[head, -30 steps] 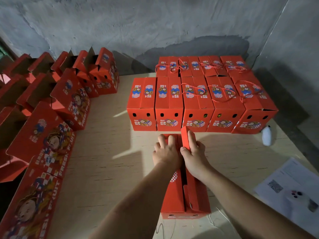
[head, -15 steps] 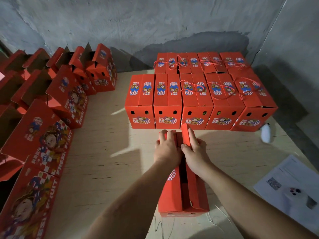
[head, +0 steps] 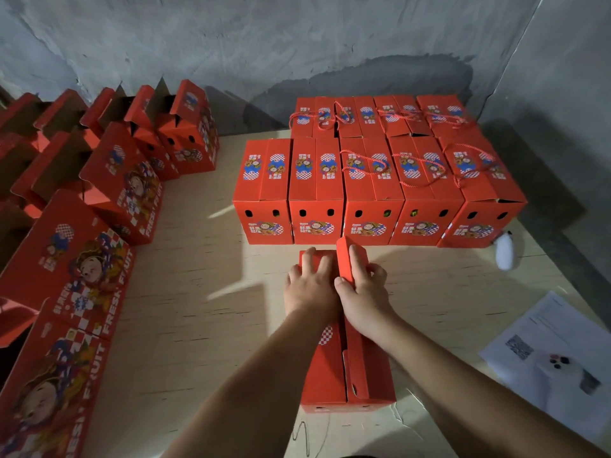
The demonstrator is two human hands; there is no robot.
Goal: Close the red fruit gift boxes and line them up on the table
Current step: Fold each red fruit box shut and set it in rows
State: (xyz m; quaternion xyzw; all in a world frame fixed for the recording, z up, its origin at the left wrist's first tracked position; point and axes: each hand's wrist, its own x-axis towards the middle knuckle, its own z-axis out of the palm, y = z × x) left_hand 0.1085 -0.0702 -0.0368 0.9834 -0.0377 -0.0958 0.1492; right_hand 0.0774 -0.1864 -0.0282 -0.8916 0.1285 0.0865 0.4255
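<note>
open red box: "FRESH FRUIT" on its side | paper sheet: QR code, other print too blurred to read

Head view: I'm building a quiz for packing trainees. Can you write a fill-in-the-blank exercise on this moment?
1. The left hand presses flat on the box's ___ lid flap.
2. The right hand grips a flap that stands ___.
3. The front row holds ___ closed boxes.
Missing: left; upright; five
</note>
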